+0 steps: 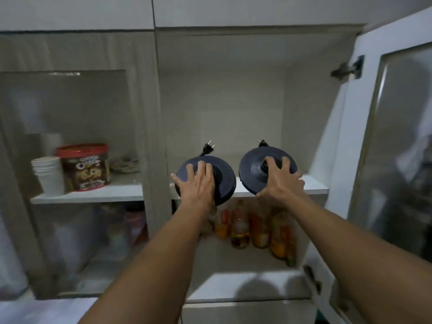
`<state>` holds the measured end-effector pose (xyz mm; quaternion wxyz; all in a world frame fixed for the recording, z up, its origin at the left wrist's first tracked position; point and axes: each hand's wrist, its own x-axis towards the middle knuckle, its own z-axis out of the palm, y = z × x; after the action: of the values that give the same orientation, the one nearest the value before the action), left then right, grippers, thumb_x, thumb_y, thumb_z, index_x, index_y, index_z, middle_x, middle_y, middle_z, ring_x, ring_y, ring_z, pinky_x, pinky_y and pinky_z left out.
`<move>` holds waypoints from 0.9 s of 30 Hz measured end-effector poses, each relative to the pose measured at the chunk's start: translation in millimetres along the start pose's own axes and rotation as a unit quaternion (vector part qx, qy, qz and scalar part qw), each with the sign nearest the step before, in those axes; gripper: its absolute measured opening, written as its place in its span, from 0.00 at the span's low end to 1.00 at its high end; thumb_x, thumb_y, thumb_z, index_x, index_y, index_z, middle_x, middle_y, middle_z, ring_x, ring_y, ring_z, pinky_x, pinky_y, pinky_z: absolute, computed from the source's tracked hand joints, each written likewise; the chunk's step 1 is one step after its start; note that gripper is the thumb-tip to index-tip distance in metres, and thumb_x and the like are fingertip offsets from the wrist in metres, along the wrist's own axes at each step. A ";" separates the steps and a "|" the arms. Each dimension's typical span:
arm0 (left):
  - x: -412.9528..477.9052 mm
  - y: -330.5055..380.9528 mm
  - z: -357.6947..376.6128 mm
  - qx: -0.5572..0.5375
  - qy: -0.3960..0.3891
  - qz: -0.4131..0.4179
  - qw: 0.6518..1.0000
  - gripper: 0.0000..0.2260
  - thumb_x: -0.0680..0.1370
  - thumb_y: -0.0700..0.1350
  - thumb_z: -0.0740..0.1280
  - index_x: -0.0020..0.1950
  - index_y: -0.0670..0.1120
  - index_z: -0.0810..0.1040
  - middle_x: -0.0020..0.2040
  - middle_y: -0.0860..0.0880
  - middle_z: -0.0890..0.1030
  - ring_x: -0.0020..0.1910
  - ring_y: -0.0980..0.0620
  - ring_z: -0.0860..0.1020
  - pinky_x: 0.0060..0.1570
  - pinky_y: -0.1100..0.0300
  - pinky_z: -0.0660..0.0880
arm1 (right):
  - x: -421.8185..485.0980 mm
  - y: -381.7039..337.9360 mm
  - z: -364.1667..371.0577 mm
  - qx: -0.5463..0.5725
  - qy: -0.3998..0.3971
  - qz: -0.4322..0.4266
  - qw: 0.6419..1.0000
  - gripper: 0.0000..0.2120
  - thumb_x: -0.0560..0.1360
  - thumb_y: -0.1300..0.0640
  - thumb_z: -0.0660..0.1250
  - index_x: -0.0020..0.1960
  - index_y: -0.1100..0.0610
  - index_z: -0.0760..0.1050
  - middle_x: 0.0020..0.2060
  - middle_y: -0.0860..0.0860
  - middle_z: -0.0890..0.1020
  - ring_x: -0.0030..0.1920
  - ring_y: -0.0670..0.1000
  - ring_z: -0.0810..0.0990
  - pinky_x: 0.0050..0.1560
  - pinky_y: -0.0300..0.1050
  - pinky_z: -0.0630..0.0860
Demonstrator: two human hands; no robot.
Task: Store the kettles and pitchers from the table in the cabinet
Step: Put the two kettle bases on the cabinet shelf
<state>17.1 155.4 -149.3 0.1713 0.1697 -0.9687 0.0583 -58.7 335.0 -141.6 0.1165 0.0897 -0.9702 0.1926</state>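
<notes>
Two dark round kettle bases are held up at the front edge of the upper cabinet shelf [313,185]. My left hand [197,183] grips the left kettle base [224,181], tilted toward me, its black plug [208,148] sticking up behind it. My right hand [280,183] grips the right kettle base [253,166], also tilted, with a plug tip [261,143] showing above it. No kettle body or pitcher is visible. The shelf behind the bases looks bare.
The right cabinet door [385,148] stands open with a glass pane. The left door [70,160] is closed; behind its glass are a red-lidded tub [85,167] and stacked white cups [48,174]. Several bottles [257,228] stand on the lower shelf.
</notes>
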 end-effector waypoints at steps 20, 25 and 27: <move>267.7 60.5 115.5 -0.025 -0.207 -0.033 0.977 0.66 0.51 0.72 0.75 0.78 0.46 0.49 0.74 0.46 0.57 0.74 0.39 0.54 0.68 0.33 0.62 | 287.3 40.7 86.3 -0.083 -0.240 -0.031 0.967 0.62 0.52 0.40 0.82 0.79 0.51 0.56 0.76 0.57 0.58 0.71 0.64 0.68 0.68 0.58 0.73; 304.1 47.6 150.7 -0.120 -0.233 -0.036 0.964 0.67 0.51 0.75 0.73 0.80 0.49 0.43 0.75 0.46 0.54 0.74 0.38 0.53 0.70 0.39 0.63 | 329.9 41.0 110.4 -0.052 -0.270 -0.040 0.961 0.65 0.49 0.33 0.78 0.79 0.50 0.56 0.74 0.53 0.68 0.72 0.58 0.69 0.68 0.54 0.72; 312.9 45.7 162.5 -0.147 -0.224 -0.036 0.963 0.65 0.53 0.75 0.71 0.79 0.52 0.42 0.76 0.49 0.51 0.75 0.40 0.53 0.70 0.38 0.62 | 340.5 37.6 115.8 -0.054 -0.262 -0.043 0.962 0.64 0.45 0.31 0.76 0.77 0.51 0.60 0.72 0.53 0.71 0.70 0.58 0.71 0.67 0.54 0.73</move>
<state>-326.1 73.8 -193.6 -0.0245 0.1858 -0.9736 -0.1306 -414.9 279.5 -170.2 -0.1293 0.1723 -0.9709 0.1042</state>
